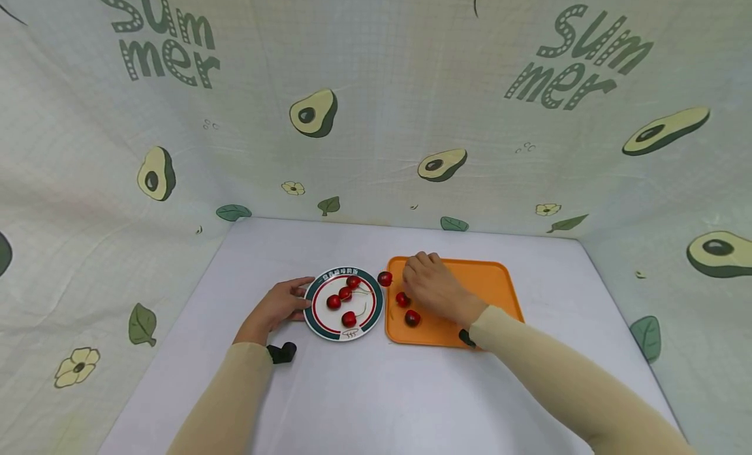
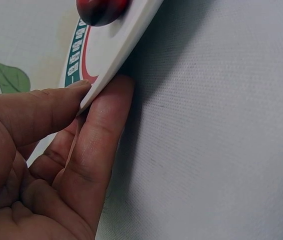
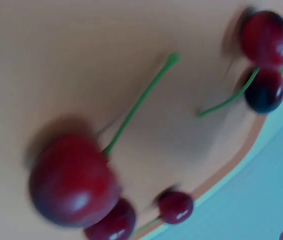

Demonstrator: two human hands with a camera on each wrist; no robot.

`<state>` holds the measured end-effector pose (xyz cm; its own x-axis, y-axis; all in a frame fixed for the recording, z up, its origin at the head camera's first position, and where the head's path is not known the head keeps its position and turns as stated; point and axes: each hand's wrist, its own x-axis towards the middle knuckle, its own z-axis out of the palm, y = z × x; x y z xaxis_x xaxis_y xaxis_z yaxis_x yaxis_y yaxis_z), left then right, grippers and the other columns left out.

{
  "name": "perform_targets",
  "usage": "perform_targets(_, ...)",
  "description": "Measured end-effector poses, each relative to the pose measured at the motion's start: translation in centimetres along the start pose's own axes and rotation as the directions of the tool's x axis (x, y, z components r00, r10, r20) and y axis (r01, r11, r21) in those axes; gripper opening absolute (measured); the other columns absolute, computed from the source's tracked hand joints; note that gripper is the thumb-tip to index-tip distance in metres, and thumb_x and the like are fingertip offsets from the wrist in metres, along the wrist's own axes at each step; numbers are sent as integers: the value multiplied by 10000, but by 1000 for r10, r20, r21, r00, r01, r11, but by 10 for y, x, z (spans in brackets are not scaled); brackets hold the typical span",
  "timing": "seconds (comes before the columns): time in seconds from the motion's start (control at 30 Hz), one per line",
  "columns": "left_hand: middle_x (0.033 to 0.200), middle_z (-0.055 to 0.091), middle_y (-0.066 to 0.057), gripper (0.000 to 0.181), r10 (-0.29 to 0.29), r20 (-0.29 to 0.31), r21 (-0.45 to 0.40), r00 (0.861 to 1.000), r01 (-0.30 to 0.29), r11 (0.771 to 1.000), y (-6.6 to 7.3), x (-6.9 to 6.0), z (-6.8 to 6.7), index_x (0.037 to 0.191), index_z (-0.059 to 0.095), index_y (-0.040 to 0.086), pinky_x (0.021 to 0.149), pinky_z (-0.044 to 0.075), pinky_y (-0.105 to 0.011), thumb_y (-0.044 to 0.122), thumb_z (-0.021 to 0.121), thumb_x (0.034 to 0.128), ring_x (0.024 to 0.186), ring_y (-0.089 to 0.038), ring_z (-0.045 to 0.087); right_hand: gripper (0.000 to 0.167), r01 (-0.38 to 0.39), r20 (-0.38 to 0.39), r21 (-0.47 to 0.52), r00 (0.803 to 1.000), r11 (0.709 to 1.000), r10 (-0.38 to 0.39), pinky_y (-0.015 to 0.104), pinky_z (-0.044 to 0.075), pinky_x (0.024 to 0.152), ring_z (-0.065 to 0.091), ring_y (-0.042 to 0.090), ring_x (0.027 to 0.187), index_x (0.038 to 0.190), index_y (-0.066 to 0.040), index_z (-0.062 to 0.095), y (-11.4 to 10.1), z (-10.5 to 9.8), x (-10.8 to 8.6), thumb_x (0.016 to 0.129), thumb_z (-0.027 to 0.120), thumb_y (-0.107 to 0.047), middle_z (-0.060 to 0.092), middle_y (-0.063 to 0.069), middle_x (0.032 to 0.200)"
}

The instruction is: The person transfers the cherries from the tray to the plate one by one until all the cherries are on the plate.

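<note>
My left hand (image 1: 281, 306) holds the left edge of a round white plate (image 1: 320, 314) with a green and red rim. In the left wrist view the thumb (image 2: 46, 110) lies on top of the rim, fingers underneath. Several red cherries (image 1: 333, 302) with stems lie on the plate. Over the left part of an orange tray (image 1: 490, 282) is my right hand (image 1: 435, 288), its fingers bent downward; whether they hold anything is hidden. Beside it on the tray are dark red cherries (image 1: 412, 318). Another cherry (image 1: 384, 279) sits at the tray's left edge, beside the plate.
A white table (image 1: 376, 396) bears the plate and tray side by side. Behind it hangs a cloth (image 1: 376, 128) printed with avocados and leaves. Black straps with a small device (image 1: 283, 352) show at the left wrist.
</note>
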<state>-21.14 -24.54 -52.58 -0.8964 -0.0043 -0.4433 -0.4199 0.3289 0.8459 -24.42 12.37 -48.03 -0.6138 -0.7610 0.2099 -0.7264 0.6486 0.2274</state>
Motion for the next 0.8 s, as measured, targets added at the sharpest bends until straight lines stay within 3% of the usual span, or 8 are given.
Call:
perform_targets(0.27, 1331, 557, -200, 673, -1, 4, -7, 1000, 1, 1000, 0, 1, 0, 1574, 506, 166, 752, 655, -332, -27, 703, 961, 891, -209, 677, 189, 88, -11, -6, 996, 996, -88, 402, 488, 939, 556, 282, 1100, 1079, -58, 664, -23, 4, 16, 1040, 650, -242, 638, 84, 1095)
perform_targets(0.8, 1337, 551, -198, 670, -22, -3, 17, 1000, 22, 1000, 3, -1, 1, 1576, 505, 179, 754, 651, -322, -22, 695, 966, 903, -218, 667, 233, 129, 30, -54, 991, 990, -128, 324, 418, 842, 520, 234, 1017, 1125, -81, 676, -54, 14, 35, 1060, 594, -290, 640, 39, 1059)
